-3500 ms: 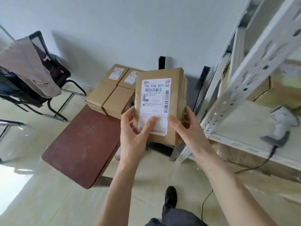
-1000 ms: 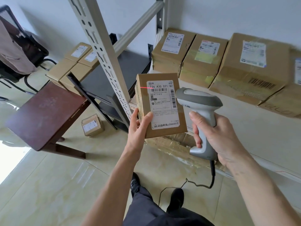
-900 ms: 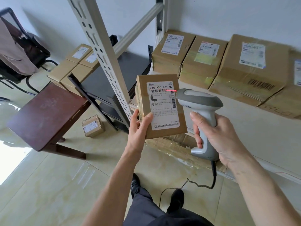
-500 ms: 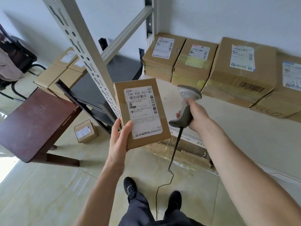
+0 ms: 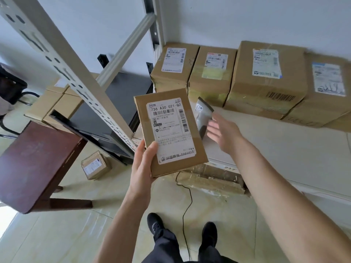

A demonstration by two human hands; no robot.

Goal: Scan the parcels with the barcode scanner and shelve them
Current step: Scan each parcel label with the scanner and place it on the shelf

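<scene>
My left hand (image 5: 142, 168) grips the lower left corner of a flat brown parcel (image 5: 170, 130) and holds it upright, its white label with barcodes facing me. The grey barcode scanner (image 5: 202, 116) lies on the white shelf board (image 5: 275, 149) just behind the parcel's right edge. My right hand (image 5: 221, 130) hovers beside the scanner with its fingers spread and holds nothing. Along the back of the shelf stands a row of several labelled cardboard boxes (image 5: 266, 78).
A white perforated shelf upright (image 5: 76, 80) slants across the left. A dark red table (image 5: 32, 164) stands at the left with brown boxes (image 5: 55, 105) behind it. One small box (image 5: 96, 166) lies on the tiled floor. The scanner cable (image 5: 187, 202) trails down between my shoes.
My right hand held the scanner at the label, then carried it to the shelf and let go of it. My left hand kept the parcel upright.
</scene>
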